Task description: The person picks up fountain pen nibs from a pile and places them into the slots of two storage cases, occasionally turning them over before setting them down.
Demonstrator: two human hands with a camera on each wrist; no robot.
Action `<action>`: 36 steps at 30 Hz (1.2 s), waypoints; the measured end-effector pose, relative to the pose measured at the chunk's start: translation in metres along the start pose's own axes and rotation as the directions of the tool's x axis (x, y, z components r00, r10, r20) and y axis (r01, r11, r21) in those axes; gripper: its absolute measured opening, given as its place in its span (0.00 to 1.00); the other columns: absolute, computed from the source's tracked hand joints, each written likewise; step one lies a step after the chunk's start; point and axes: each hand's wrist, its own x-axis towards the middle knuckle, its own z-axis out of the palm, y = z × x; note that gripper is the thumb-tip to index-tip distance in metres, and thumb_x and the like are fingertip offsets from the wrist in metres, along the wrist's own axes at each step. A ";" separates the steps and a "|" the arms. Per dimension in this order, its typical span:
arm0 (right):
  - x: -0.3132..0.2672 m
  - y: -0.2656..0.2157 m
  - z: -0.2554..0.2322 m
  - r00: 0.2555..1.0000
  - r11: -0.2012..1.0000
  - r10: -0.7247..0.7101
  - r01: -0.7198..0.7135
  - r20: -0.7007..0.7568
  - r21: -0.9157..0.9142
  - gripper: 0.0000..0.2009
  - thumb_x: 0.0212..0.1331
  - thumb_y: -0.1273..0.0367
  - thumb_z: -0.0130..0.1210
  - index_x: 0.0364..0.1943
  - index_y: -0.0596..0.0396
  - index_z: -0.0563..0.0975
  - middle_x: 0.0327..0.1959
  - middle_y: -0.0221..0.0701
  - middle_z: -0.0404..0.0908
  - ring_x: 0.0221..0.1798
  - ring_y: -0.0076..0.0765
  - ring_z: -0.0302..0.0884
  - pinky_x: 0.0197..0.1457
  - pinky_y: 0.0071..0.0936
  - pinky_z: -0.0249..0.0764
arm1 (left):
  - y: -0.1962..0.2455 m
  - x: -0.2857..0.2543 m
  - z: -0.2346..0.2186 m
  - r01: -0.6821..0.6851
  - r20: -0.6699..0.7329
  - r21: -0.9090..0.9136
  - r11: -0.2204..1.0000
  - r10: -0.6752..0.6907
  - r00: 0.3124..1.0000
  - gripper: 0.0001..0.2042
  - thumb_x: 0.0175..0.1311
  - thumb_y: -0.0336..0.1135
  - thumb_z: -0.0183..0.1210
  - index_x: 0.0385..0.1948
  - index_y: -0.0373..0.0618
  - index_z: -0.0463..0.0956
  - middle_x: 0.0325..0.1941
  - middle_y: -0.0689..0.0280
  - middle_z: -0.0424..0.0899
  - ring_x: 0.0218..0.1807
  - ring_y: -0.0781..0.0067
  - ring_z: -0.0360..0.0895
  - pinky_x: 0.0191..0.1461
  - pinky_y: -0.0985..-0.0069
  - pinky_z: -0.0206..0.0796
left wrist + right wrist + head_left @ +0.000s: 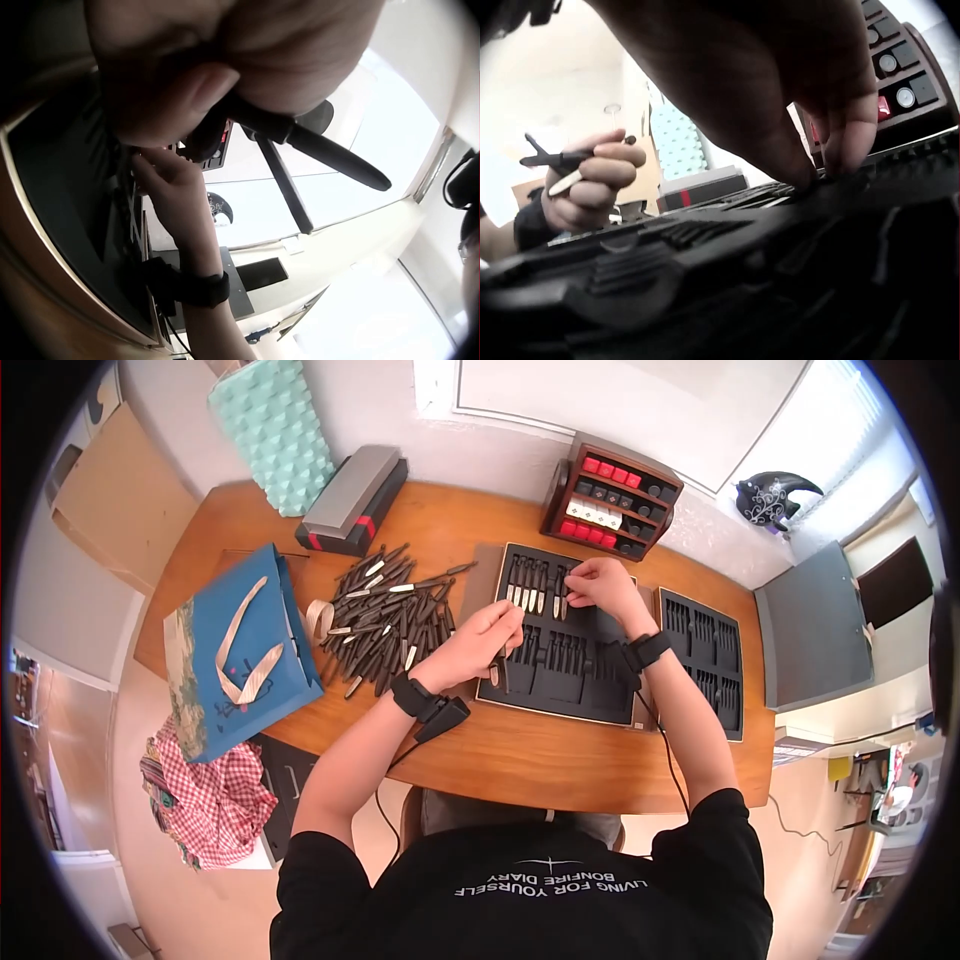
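My left hand [478,644] curls round several slim black knives with flat, rounded blades; in the left wrist view two blades [341,159] stick out past the fingers. From the right wrist view, the left hand [592,176] is raised at the left, one pale blade among its dark ones. My right hand [603,588] reaches down into the black slotted tray [600,695], thumb and fingers pinching at a knife in the upper row. Its fingertips [847,154] are low among the slots. Left of it, several knives [527,585] lie side by side in that row. More fill lower slots.
A loose heap of dark knives [395,620] lies left of the tray. Beside it are a blue paper bag [250,650] and a grey-black box [355,500]. A wooden rack [612,500] stands behind the tray, a second slotted tray [703,660] at its right. Cables hang from both wrists.
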 end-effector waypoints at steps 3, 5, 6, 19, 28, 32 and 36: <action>-0.008 -0.004 0.006 0.995 0.992 -0.045 0.033 -0.091 -0.123 0.10 0.57 0.74 0.58 0.37 0.71 0.78 0.30 0.40 0.82 0.29 0.29 0.84 0.31 0.22 0.81 | 0.001 -0.002 0.002 0.021 -0.017 -0.020 1.000 -0.021 1.000 0.16 0.75 0.45 0.41 0.27 0.47 0.63 0.23 0.75 0.64 0.23 0.86 0.59 0.24 0.85 0.52; -0.020 -0.012 0.010 0.984 0.920 -0.105 0.042 -0.142 -0.390 0.09 0.55 0.73 0.59 0.38 0.66 0.79 0.30 0.40 0.82 0.31 0.33 0.83 0.33 0.27 0.79 | 0.004 -0.002 0.002 -0.011 -0.011 -0.025 1.000 0.010 1.000 0.16 0.74 0.46 0.43 0.28 0.47 0.64 0.22 0.77 0.63 0.19 0.90 0.56 0.16 0.85 0.49; -0.023 -0.010 0.010 0.985 0.916 -0.105 0.044 -0.134 -0.399 0.09 0.55 0.73 0.59 0.38 0.66 0.79 0.30 0.40 0.82 0.31 0.33 0.83 0.33 0.27 0.79 | 0.006 -0.003 0.001 -0.014 -0.019 -0.034 0.999 0.014 1.000 0.16 0.74 0.46 0.43 0.28 0.47 0.64 0.22 0.77 0.63 0.19 0.90 0.56 0.16 0.85 0.49; -0.030 -0.012 0.013 0.764 0.172 -0.569 0.471 0.303 -0.865 0.03 0.49 0.74 0.53 0.25 0.60 0.77 0.32 0.37 0.73 0.40 0.44 0.76 0.42 0.39 0.75 | 0.007 -0.007 0.003 0.053 0.034 -0.136 0.989 -0.049 0.998 0.15 0.75 0.45 0.40 0.28 0.48 0.63 0.21 0.74 0.65 0.22 0.87 0.60 0.21 0.86 0.52; -0.089 -0.028 0.040 0.918 0.883 -0.392 0.394 0.061 -0.255 0.11 0.59 0.73 0.56 0.45 0.57 0.79 0.33 0.30 0.79 0.29 0.26 0.73 0.34 0.23 0.70 | 0.008 -0.008 0.001 0.032 -0.039 -0.279 0.960 -0.045 0.998 0.14 0.75 0.46 0.41 0.30 0.50 0.64 0.19 0.73 0.66 0.15 0.88 0.58 0.14 0.86 0.47; -0.112 -0.042 0.066 0.873 0.865 -0.475 0.486 0.109 -0.123 0.13 0.57 0.78 0.57 0.46 0.56 0.78 0.32 0.27 0.76 0.27 0.18 0.69 0.32 0.17 0.68 | 0.008 -0.007 0.003 0.047 -0.065 -0.306 0.951 -0.070 0.995 0.15 0.74 0.46 0.41 0.29 0.49 0.65 0.18 0.74 0.66 0.14 0.88 0.57 0.12 0.86 0.44; -0.116 -0.051 0.077 0.779 0.770 -0.601 0.624 0.178 -0.131 0.14 0.52 0.79 0.60 0.45 0.54 0.79 0.34 0.29 0.75 0.28 0.24 0.73 0.32 0.20 0.71 | 0.010 -0.008 0.004 0.053 -0.063 -0.290 0.956 -0.074 0.995 0.14 0.74 0.45 0.40 0.30 0.50 0.66 0.19 0.75 0.65 0.14 0.89 0.58 0.13 0.87 0.45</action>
